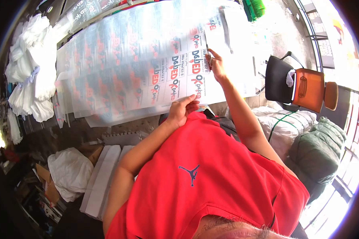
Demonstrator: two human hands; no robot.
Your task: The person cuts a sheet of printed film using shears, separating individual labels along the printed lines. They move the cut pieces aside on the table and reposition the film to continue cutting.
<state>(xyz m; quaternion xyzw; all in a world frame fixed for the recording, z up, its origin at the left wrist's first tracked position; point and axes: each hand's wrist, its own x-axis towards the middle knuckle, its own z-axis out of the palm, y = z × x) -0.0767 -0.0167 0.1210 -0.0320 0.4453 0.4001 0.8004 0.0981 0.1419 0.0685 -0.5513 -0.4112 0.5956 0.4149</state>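
Observation:
A stack of translucent printed plastic sheets [163,85] covers the table, with red and black lettering showing through. My left hand [181,110] is at the near edge of the sheets, thumb and fingers closed on that edge. Farther forward, my right hand [217,67] is closed around a slim dark tool [209,57] along the right side of the printed area. Its exact kind is too small to make out.
White bundled bags [32,75] hang at the left. An office chair [295,85] with an orange back stands at the right, near wrapped bales [319,147]. Long white boxes [101,175] and a white sack [70,171] lie at the lower left. A green bristled thing [255,8] is at the top.

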